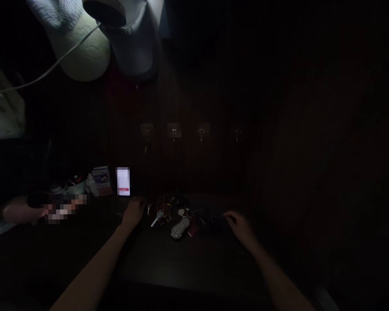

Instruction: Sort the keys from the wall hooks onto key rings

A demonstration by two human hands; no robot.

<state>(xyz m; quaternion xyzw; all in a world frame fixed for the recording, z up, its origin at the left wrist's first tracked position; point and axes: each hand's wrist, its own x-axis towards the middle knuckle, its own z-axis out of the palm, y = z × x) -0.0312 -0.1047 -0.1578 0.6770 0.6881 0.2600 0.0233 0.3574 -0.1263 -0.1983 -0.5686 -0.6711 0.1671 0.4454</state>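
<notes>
The silver key (157, 218) lies on the dark bench (162, 263) against a brownish bunch (165, 205); left of the key are a lit screen (122, 179), farther back, and the left hand (134, 211), fingers curled, its hold impossible to tell. Right of the key come a grey oval fob (180, 229), a reddish flat piece (193, 230), a dark item (215, 222), perhaps a pouch, and the right hand (240, 224), thumb and fingers slightly parted, though the gloom hides whether it grips anything.
</notes>
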